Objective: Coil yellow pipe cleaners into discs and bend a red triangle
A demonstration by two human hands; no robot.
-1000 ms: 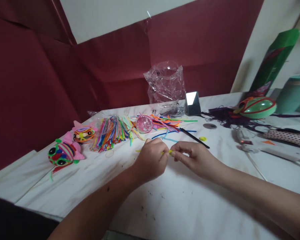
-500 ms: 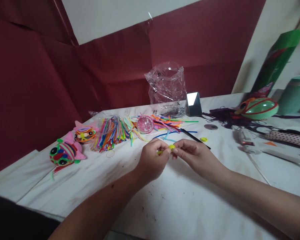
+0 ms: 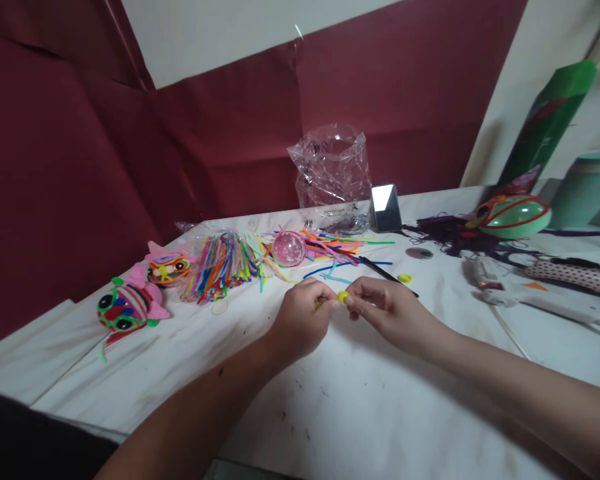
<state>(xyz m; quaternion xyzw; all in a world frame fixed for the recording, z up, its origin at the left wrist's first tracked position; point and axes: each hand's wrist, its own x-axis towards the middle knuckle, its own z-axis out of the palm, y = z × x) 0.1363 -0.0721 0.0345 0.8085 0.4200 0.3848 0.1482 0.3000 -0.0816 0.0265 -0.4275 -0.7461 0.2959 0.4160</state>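
Note:
My left hand (image 3: 300, 319) and my right hand (image 3: 387, 312) meet over the middle of the white table (image 3: 360, 413). Between their fingertips they pinch a small yellow coiled strip (image 3: 343, 296), partly hidden by the fingers. Just beyond the hands lie loose coloured strips (image 3: 337, 248) and a thin black stick (image 3: 387, 275). A second small yellow coil (image 3: 405, 278) rests on the table right of the stick.
A bundle of coloured strips in clear wrap (image 3: 223, 263) and a pink glitter ball (image 3: 289, 248) lie behind. Two striped toy fish (image 3: 125, 307) sit at the left. A clear plastic bag (image 3: 333, 167), a small mirror (image 3: 386, 207), a glue gun (image 3: 490, 280) and a green shell (image 3: 515, 217) are further back and right.
The yellow strip, straight between my fingers a second ago, is now rolled into a small coil. Both hands stayed in about the same place.

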